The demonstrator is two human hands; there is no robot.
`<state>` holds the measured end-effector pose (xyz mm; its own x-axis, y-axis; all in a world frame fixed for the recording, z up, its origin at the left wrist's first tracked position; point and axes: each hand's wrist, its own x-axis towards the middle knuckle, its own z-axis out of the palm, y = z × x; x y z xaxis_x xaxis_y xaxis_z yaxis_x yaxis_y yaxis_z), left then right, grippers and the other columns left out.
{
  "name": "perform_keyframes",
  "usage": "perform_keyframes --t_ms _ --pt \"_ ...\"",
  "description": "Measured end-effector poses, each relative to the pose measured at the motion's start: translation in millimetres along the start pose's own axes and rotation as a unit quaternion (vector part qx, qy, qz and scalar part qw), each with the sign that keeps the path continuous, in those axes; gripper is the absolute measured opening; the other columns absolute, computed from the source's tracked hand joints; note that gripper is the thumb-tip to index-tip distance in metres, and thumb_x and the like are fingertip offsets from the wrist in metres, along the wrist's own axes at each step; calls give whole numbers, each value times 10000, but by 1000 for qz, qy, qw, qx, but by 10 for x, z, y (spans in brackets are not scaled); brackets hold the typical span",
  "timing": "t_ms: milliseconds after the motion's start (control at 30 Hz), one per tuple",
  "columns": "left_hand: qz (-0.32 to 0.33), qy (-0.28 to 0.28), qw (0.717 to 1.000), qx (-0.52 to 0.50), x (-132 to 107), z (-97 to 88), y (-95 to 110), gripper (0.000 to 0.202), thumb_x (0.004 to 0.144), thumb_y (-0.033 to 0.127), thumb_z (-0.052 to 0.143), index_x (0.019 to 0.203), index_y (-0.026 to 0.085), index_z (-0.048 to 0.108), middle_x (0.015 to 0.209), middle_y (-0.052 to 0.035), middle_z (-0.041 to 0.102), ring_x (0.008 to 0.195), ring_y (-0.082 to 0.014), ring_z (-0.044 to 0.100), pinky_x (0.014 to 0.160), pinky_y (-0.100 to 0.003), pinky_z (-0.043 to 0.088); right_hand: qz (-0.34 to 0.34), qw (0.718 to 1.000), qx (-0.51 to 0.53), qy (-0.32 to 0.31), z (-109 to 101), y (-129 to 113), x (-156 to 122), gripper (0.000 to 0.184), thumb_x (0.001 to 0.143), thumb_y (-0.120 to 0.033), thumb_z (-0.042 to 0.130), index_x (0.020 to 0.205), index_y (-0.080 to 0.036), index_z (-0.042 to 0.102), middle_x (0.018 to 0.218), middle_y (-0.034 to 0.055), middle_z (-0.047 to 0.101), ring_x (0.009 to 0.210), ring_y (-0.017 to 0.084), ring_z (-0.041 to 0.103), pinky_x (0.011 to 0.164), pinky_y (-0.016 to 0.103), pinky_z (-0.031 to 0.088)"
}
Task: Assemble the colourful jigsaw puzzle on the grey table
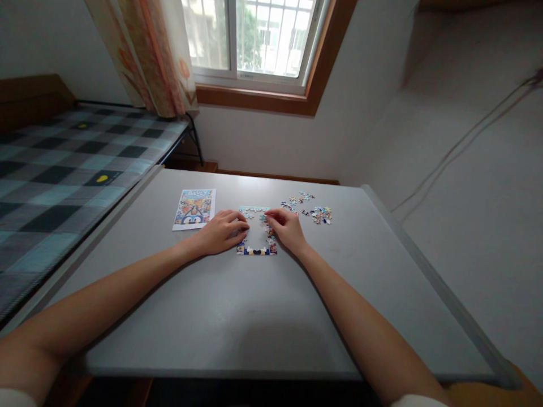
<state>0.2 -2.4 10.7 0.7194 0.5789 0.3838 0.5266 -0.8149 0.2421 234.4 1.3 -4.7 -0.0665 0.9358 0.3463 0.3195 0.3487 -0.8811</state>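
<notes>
A partly joined jigsaw puzzle [257, 252] lies flat on the grey table, its border forming a rectangle with bare tabletop inside. My left hand [224, 230] rests over the left border, fingers stretched and slightly spread, covering part of that edge. At the upper right of the rectangle, the thumb and index finger of my right hand [288, 230] pinch a small pale puzzle piece [263, 218]. That hand hides part of the right border. Left of the puzzle lies a colourful printed picture sheet [195, 207] with "BLUEY" at its top.
Loose puzzle pieces [322, 215] lie in a pile right of my right hand, with more pieces [304, 196] scattered behind it. The grey table [203, 316] has a raised strip along its right side. A bed with a checked cover [85, 152] stands at left, beneath a curtain.
</notes>
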Motion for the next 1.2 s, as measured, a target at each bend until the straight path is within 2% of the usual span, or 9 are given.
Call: perform_keyframes --t_ms 133,233,333,500,633,1000,1200 --pt "-4 2 1000 17 -11 11 -7 264 974 324 469 1126 199 644 1133 -90 613 1051 -231 567 957 -403 438 1 1000 -1 9 -10 -9 6 176 780 -307 620 832 -181 732 802 50 733 674 157 624 654 291 491" --pt "-31 30 998 56 -23 20 -5 341 961 361 485 1233 187 594 1208 -115 596 1111 -262 545 982 -441 417 5 1000 -1 10 -15 -26 11 172 776 -303 612 820 -185 729 803 48 735 666 154 620 638 286 487" --pt "-60 44 994 80 -24 23 2 380 943 382 510 1260 185 580 1233 -119 603 1143 -283 540 995 -469 390 11 1000 -4 13 -16 -34 9 176 772 -296 601 821 -181 725 796 48 730 659 152 615 625 282 478" --pt "-50 -1 997 59 -4 19 6 333 956 375 484 1211 209 619 1248 -95 615 1127 -256 575 1024 -467 356 18 1000 -5 18 -15 -16 4 194 767 -290 586 864 -178 711 754 30 700 616 137 582 594 269 455" --pt "-25 -30 999 32 -3 20 -11 368 966 402 470 1263 224 594 1285 -98 597 1195 -250 546 1021 -447 367 15 1000 -13 20 -21 0 6 182 780 -291 573 860 -183 694 725 18 683 595 134 567 574 262 437" --pt "7 -49 999 9 1 -3 14 389 944 416 513 1299 275 587 1311 -73 586 1231 -271 505 1056 -461 350 -31 989 -143 9 -56 -39 -9 162 826 -220 556 839 -200 716 819 44 718 722 171 594 762 325 463" --pt "12 -48 999 14 9 -9 34 368 952 411 507 1278 266 598 1292 -77 599 1211 -263 520 1043 -453 361 -39 984 -173 -1 -24 -74 4 141 823 -190 589 801 -220 725 817 43 726 751 186 605 844 365 449"
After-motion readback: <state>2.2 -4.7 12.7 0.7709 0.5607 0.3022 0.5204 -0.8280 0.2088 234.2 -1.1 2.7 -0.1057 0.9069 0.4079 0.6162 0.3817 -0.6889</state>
